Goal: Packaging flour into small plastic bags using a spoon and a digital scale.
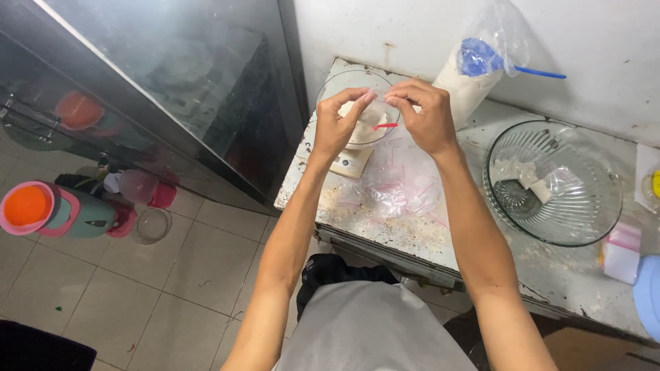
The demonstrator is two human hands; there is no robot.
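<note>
My left hand [339, 121] and my right hand [425, 113] pinch the top of a small clear zip bag [375, 118] with a red seal strip and white powder inside. They hold it above a glass bowl [335, 84] of white powder that stands on a small white scale [350, 162]. A heap of empty clear zip bags [399, 182] with red strips lies on the worn white table [385, 230] just below my hands.
A large plastic bag of white powder [474, 72] with a blue scoop stands at the wall. A big glass bowl [550, 182] holding filled packets sits to the right. A pink-white roll [622, 251] is at far right. Jugs and cups [62, 209] sit on the tiled floor.
</note>
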